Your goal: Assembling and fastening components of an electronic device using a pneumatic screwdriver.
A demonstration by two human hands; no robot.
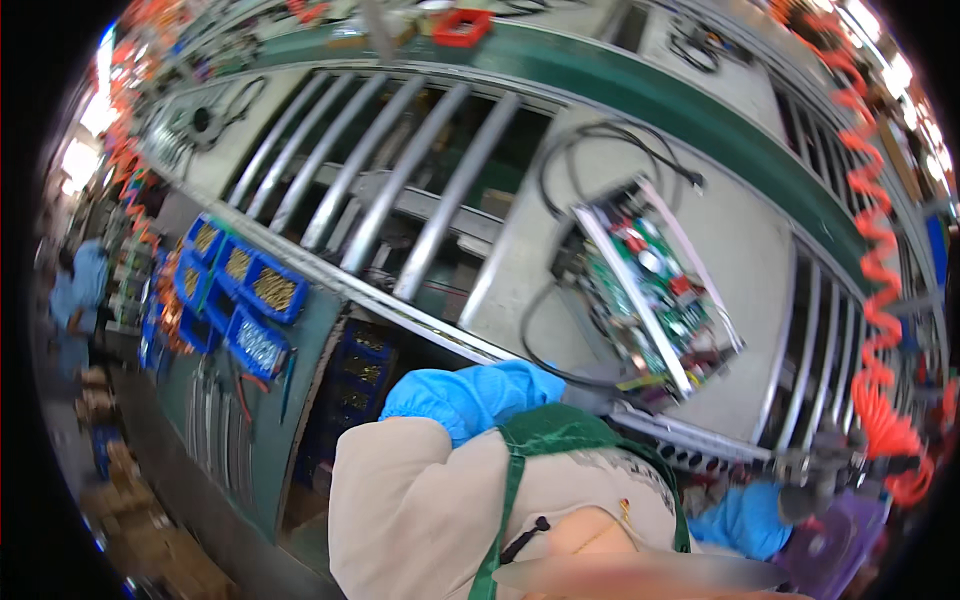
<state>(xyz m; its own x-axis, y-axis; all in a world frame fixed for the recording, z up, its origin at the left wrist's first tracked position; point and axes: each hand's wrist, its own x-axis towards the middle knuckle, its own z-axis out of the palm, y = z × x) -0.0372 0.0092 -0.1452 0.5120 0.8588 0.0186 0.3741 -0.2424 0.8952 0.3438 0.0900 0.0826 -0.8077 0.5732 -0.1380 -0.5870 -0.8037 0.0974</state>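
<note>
On the conveyor work surface in front of me lies an open electronic unit (655,290), a metal frame around a green circuit board with coloured parts. A black cable (545,190) loops beside it. My left arm is bent across my front in a blue sleeve cover (470,395); the hand itself does not show. At the lower right my right arm, also in a blue sleeve cover, reaches out sideways. My right hand (800,503), which looks dark-gloved, is next to a dark tool-like object (835,462) near the end of an orange coiled hose (875,300). Its fingers cannot be made out.
Metal rollers (385,175) run along the conveyor on both sides of the plate. Blue bins (270,285) of small fasteners stand at left, near red-handled pliers (247,395). A purple crate (835,545) is at lower right, a red tray (462,27) at the back. Another person (85,290) stands far left.
</note>
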